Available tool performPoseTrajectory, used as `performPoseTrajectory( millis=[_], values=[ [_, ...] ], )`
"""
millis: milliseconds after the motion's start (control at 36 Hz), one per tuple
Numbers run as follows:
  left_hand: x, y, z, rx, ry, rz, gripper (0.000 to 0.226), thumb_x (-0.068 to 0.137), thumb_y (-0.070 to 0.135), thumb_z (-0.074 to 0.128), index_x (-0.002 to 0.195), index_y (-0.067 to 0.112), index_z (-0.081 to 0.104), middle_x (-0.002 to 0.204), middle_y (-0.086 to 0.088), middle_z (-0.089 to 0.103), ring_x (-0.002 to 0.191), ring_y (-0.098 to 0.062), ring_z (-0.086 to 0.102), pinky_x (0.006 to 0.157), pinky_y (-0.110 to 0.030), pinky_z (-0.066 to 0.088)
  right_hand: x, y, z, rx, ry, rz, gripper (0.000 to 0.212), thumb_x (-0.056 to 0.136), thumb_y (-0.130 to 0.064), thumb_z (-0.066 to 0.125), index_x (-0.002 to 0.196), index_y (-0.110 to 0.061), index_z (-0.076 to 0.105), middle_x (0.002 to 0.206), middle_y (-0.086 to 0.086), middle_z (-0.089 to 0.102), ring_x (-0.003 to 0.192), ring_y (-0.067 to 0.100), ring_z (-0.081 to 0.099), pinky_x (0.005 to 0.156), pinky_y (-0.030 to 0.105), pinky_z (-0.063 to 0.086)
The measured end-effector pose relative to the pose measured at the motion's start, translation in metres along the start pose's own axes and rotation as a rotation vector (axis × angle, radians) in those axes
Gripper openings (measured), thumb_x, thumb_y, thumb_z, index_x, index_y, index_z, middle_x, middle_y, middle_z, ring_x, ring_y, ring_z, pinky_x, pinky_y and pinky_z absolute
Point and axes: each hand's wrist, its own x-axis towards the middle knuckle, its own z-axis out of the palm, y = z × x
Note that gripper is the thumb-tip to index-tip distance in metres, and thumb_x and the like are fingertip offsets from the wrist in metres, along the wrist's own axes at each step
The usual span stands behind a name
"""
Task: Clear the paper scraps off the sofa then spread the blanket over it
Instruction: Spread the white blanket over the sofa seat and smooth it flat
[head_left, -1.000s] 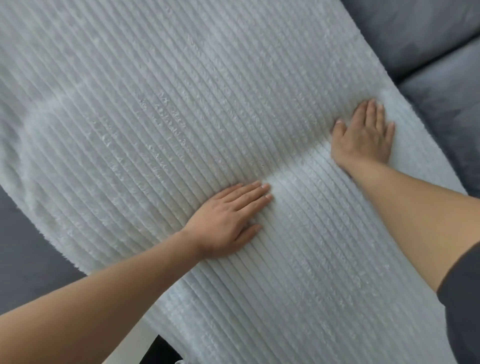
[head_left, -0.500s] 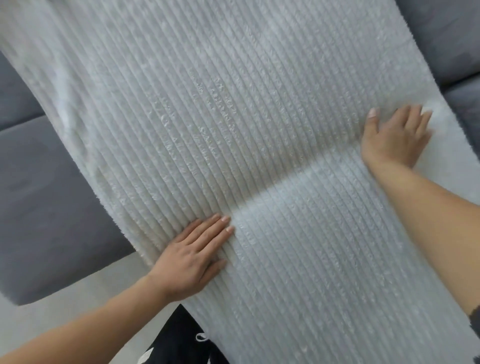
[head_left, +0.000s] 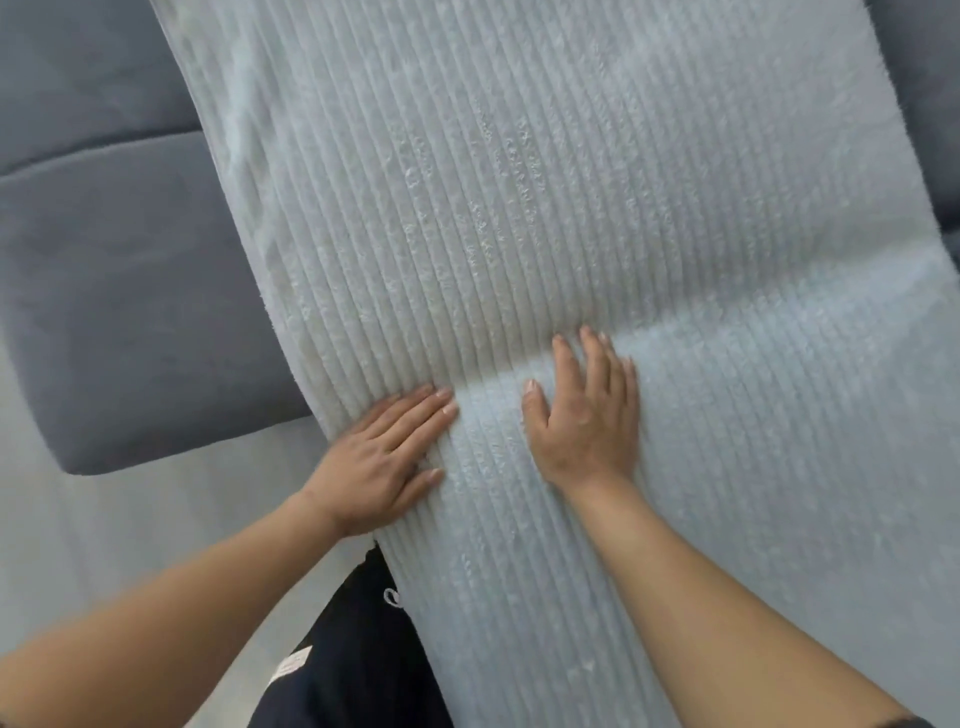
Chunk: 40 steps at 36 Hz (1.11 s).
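Both hands lie flat, fingers spread, at lower centre of the frame: left hand (head_left: 382, 462) and right hand (head_left: 587, 415) press the ribbed blanket (head_left: 545, 182) onto the grey sofa (head_left: 119, 291).

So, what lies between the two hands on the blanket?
Only bare blanket: in the head view a narrow strip of its ribbed pile, crossed by a crease, separates the left hand from the right hand.

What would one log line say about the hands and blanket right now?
blanket: draped over sofa | left hand: flat on blanket edge | right hand: flat on blanket | sofa: left cushion uncovered
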Motion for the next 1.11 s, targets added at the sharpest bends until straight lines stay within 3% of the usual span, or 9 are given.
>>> performPoseTrajectory(
  millis=[194,306,417,500,639,750,861,972,1111],
  values=[
    [-0.062,-0.029,0.008,0.092,-0.03,-0.081,0.068,0.107,0.05,0.033,0.163,0.015,0.017,0.169,-0.003,0.018,0.157,-0.02,0.012,0.128,-0.039,0.005,-0.002,-0.001,0.004,-0.024,0.0,0.001,0.058,0.096,-0.042,0.046,0.145,-0.01,0.05,0.157,0.019,0.04,0.149,0.035,0.031,0.125,0.05,0.015],
    [-0.078,-0.019,-0.001,0.091,0.007,-0.161,0.059,0.104,0.044,0.04,0.155,0.014,0.042,0.163,-0.003,0.037,0.153,-0.023,0.03,0.125,-0.047,0.02,-0.002,-0.004,0.0,-0.018,-0.02,-0.013,0.058,0.097,-0.042,0.045,0.145,-0.01,0.05,0.158,0.018,0.039,0.149,0.034,0.03,0.124,0.051,0.015],
    [-0.06,0.012,-0.026,0.096,0.271,-0.264,0.036,0.099,0.032,0.049,0.128,0.018,0.064,0.135,-0.001,0.061,0.127,-0.027,0.056,0.105,-0.044,0.032,-0.001,0.001,-0.009,0.07,-0.031,-0.127,0.052,0.096,-0.038,0.051,0.138,-0.008,0.058,0.151,0.016,0.05,0.146,0.035,0.037,0.121,0.053,0.024],
    [-0.016,0.04,-0.044,-0.029,0.37,-0.193,0.031,0.099,0.025,0.052,0.123,0.012,0.065,0.131,-0.003,0.064,0.124,-0.026,0.056,0.103,-0.041,0.04,0.006,0.014,-0.022,0.1,-0.155,-0.315,0.05,0.095,-0.036,0.054,0.136,-0.007,0.061,0.148,0.017,0.052,0.142,0.036,0.042,0.116,0.052,0.034],
    [0.087,0.091,-0.047,-0.193,0.255,0.033,0.037,0.099,0.022,0.057,0.131,0.005,0.064,0.144,-0.01,0.059,0.135,-0.029,0.053,0.109,-0.043,0.045,0.034,0.068,-0.046,-0.038,-0.276,-0.487,0.049,0.099,-0.043,0.057,0.14,-0.016,0.059,0.152,0.01,0.049,0.143,0.031,0.041,0.113,0.046,0.035],
    [0.165,0.121,-0.038,-0.225,0.086,0.039,0.057,0.103,0.036,0.049,0.153,0.009,0.043,0.163,-0.007,0.036,0.154,-0.023,0.025,0.124,-0.044,0.026,0.06,0.123,-0.065,-0.114,-0.272,-0.443,0.061,0.097,-0.051,0.041,0.141,-0.012,0.058,0.148,0.011,0.052,0.138,0.032,0.046,0.107,0.046,0.04],
    [0.193,0.129,-0.019,-0.099,-0.033,-0.028,0.069,0.104,0.051,0.031,0.162,0.016,0.021,0.171,0.0,0.012,0.158,-0.014,0.0,0.128,-0.038,0.002,0.086,0.178,-0.082,-0.14,-0.209,-0.33,0.06,0.094,-0.055,0.041,0.137,-0.018,0.06,0.138,0.011,0.053,0.124,0.032,0.05,0.099,0.045,0.044],
    [0.189,0.128,-0.012,-0.019,-0.008,-0.046,0.069,0.104,0.053,0.029,0.161,0.016,0.026,0.17,0.0,0.019,0.158,-0.015,0.005,0.128,-0.039,0.004,0.107,0.223,-0.094,-0.116,-0.071,-0.095,0.052,0.094,-0.052,0.045,0.131,-0.018,0.059,0.127,0.007,0.051,0.116,0.029,0.049,0.098,0.045,0.043],
    [0.189,0.13,-0.008,-0.032,0.044,-0.047,0.068,0.102,0.051,0.037,0.158,0.013,0.035,0.167,-0.001,0.026,0.157,-0.016,0.013,0.128,-0.04,0.011,0.131,0.266,-0.101,-0.134,-0.018,0.174,0.051,0.094,-0.053,0.044,0.131,-0.02,0.051,0.136,0.003,0.047,0.124,0.026,0.047,0.105,0.042,0.038]
  ],
)
